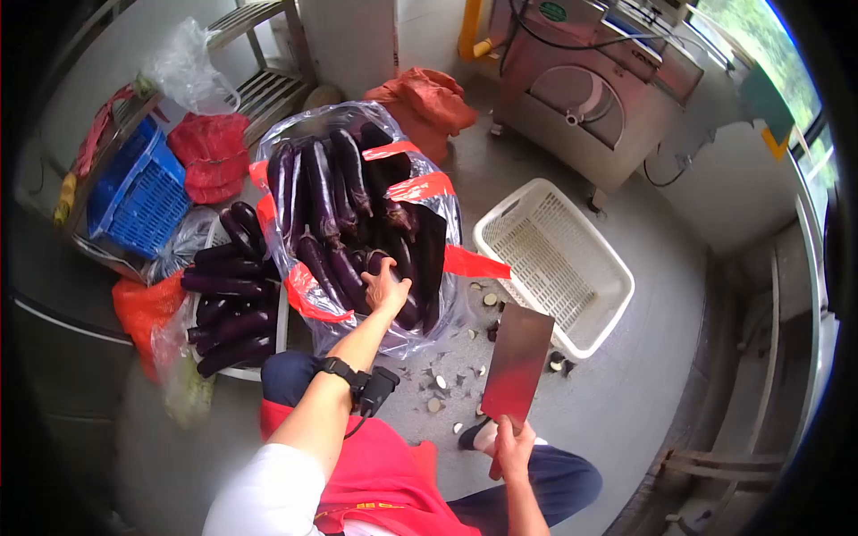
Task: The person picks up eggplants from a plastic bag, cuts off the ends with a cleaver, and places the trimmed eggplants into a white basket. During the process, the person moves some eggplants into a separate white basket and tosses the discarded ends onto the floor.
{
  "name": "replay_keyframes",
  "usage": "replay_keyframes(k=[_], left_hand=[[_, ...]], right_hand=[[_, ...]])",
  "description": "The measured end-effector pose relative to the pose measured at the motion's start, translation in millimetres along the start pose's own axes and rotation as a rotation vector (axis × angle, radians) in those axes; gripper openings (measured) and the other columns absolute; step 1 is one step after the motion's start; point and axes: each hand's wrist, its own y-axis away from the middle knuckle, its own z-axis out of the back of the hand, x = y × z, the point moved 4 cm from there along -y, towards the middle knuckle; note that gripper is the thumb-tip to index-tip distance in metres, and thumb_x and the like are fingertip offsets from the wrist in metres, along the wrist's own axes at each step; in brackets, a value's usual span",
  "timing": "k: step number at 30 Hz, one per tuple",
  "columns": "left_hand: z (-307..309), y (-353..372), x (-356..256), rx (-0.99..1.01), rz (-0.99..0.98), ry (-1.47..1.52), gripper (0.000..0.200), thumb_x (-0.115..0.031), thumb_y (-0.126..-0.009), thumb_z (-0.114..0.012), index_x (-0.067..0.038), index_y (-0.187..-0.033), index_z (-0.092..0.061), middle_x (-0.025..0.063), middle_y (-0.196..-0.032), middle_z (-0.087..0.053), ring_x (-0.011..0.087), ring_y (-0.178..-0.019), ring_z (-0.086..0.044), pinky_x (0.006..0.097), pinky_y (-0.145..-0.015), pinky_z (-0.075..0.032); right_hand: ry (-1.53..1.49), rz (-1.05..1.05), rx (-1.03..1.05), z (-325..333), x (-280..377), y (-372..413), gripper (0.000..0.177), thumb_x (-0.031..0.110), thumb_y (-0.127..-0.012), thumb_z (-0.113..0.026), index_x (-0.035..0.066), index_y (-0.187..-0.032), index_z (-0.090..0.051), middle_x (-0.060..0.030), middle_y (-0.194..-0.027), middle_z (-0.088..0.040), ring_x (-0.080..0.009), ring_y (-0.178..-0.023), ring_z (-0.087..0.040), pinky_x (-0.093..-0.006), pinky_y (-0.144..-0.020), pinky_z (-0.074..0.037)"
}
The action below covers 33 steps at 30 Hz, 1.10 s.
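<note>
Long dark eggplants (321, 183) fill a large clear plastic bag (451, 313) with red tape strips in front of me. My left hand (387, 288) reaches into the bag, its fingers curled round an eggplant near the lower middle. A wide cleaver (518, 362) is in my right hand (512, 451), which is closed on its handle with the blade pointing up and away. More eggplants (234, 288) lie in a white basket (282, 329) to the left of the bag.
A white slotted basket (617, 308) stands right of the bag. Cut ends (435, 405) and dark scraps litter the floor. A steel machine (590, 98) is at the back right; a blue crate (147, 201) and red sacks (210, 156) are at the left.
</note>
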Motion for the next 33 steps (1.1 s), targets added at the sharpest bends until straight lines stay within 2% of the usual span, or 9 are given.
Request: replay_keyframes(k=[4, 8, 20, 23, 25, 27, 29, 30, 33], left_hand=[[11, 26, 8, -0.196, -0.293, 0.236, 0.067, -0.015, -0.062, -0.073, -0.028, -0.12, -0.043, 0.0171, -0.107, -0.04, 0.0376, -0.094, -0.054, 0.0435, -0.083, -0.046], [30, 46, 4, -0.234, -0.222, 0.437, 0.085, -0.007, -0.055, -0.076, -0.017, -0.129, -0.035, 0.0181, -0.109, -0.043, 0.035, -0.104, -0.047, 0.0407, -0.094, -0.039], [54, 76, -21, -0.29, -0.594, 0.35, 0.081, -0.008, -0.054, -0.074, -0.01, -0.124, -0.033, 0.0169, -0.112, -0.041, 0.0345, -0.108, -0.043, 0.0432, -0.093, -0.037], [49, 47, -5, -0.394, -0.398, 0.504, 0.083, -0.006, -0.05, -0.073, -0.005, -0.122, -0.032, 0.0165, -0.113, -0.045, 0.0301, -0.104, -0.049, 0.0394, -0.091, -0.042], [46, 22, 27, -0.342, 0.188, 0.76, 0.082, -0.006, -0.051, -0.072, -0.001, -0.123, -0.032, 0.0219, -0.111, -0.047, 0.0335, -0.096, -0.054, 0.0403, -0.083, -0.046], [11, -33, 89, -0.11, 0.393, 0.915, 0.078, -0.008, -0.049, -0.074, 0.004, -0.117, -0.038, 0.0197, -0.108, -0.052, 0.0281, -0.088, -0.057, 0.0365, -0.07, -0.05], [20, -18, 58, 0.13, 0.064, 0.825, 0.073, -0.01, -0.048, -0.074, 0.004, -0.112, -0.042, 0.0165, -0.104, -0.055, 0.0271, -0.087, -0.058, 0.0374, -0.072, -0.049], [15, -7, 47, -0.096, -0.159, 0.698, 0.069, -0.01, -0.046, -0.075, 0.001, -0.108, -0.045, 0.0163, -0.1, -0.056, 0.0281, -0.088, -0.057, 0.0389, -0.075, -0.048], [22, 53, -10, -0.106, -0.556, 0.305, 0.077, -0.012, -0.053, -0.072, -0.004, -0.117, -0.029, 0.0155, -0.106, -0.048, 0.0297, -0.099, -0.051, 0.0401, -0.088, -0.042]], right_hand=[[0.002, 0.001, -0.027, 6, 7, 4, 0.01, 0.012, -0.09, -0.058, 0.004, -0.083, -0.059, 0.0056, -0.056, -0.048, -0.0021, -0.046, -0.041, -0.0206, -0.041, -0.029], [0.013, 0.003, -0.034, 19, 18, 6, 0.009, 0.011, -0.089, -0.057, 0.002, -0.086, -0.06, 0.0056, -0.06, -0.05, -0.0015, -0.048, -0.041, -0.02, -0.042, -0.03], [0.075, 0.095, -0.137, 64, 22, 25, 0.009, 0.009, -0.087, -0.058, 0.001, -0.085, -0.062, 0.0045, -0.06, -0.053, -0.0013, -0.049, -0.042, -0.0202, -0.042, -0.031], [0.068, 0.06, -0.125, 66, 20, 25, 0.009, 0.009, -0.088, -0.058, 0.001, -0.086, -0.061, 0.0047, -0.059, -0.051, -0.0014, -0.046, -0.041, -0.0202, -0.041, -0.03], [0.02, 0.068, -0.121, 66, 26, 27, 0.008, 0.009, -0.088, -0.058, 0.001, -0.087, -0.061, 0.0047, -0.059, -0.051, -0.0014, -0.047, -0.041, -0.0203, -0.041, -0.031], [0.025, 0.093, -0.127, 67, 26, 26, 0.009, 0.01, -0.089, -0.057, 0.002, -0.085, -0.059, 0.0043, -0.057, -0.05, -0.0021, -0.044, -0.041, -0.0198, -0.039, -0.03], [0.008, 0.095, -0.121, 60, 21, 24, 0.01, 0.01, -0.089, -0.056, 0.002, -0.084, -0.058, 0.004, -0.056, -0.049, -0.0026, -0.042, -0.041, -0.0195, -0.038, -0.03], [0.0, 0.083, -0.115, 55, 20, 22, 0.01, 0.01, -0.089, -0.056, 0.002, -0.084, -0.057, 0.004, -0.056, -0.049, -0.0027, -0.042, -0.041, -0.0196, -0.038, -0.031], [-0.086, 0.047, -0.08, 39, 17, 20, 0.01, 0.011, -0.089, -0.057, 0.003, -0.084, -0.057, 0.0046, -0.057, -0.048, -0.0027, -0.044, -0.041, -0.0198, -0.039, -0.031]])
